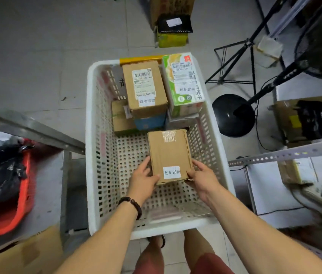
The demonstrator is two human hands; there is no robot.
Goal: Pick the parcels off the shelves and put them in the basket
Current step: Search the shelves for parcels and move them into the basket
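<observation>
Both hands on one parcel: left hand (143, 179) and right hand (202, 177) pinch the near corners of a flat brown cardboard parcel (169, 156), fingers wrapped round its edges. It sits over the near, bare part of the basket, tilted; can't tell if it touches the floor of it yet. Beaded bracelet (133, 205) on my left wrist.

Basket (95, 151): big white plastic crate, rectangular, walls slotted, floor punched with round holes, standing on grey floor tiles (37, 46).

Far half is loaded. Tall brown carton (145, 89) on top, white shipping label with barcode, smaller white sticker below it. Just beside it on the right, a green-and-white printed box (184, 84), also barcode-labelled, leaning on the right wall. Under those: a small brown box (120, 117) and a blue-and-white one (150, 122), partly hidden.

Held parcel: creased corrugated card, clear tape patch on the far end, white sticker with four printed Chinese characters near my right thumb. Same sticker style on the tall carton.
</observation>
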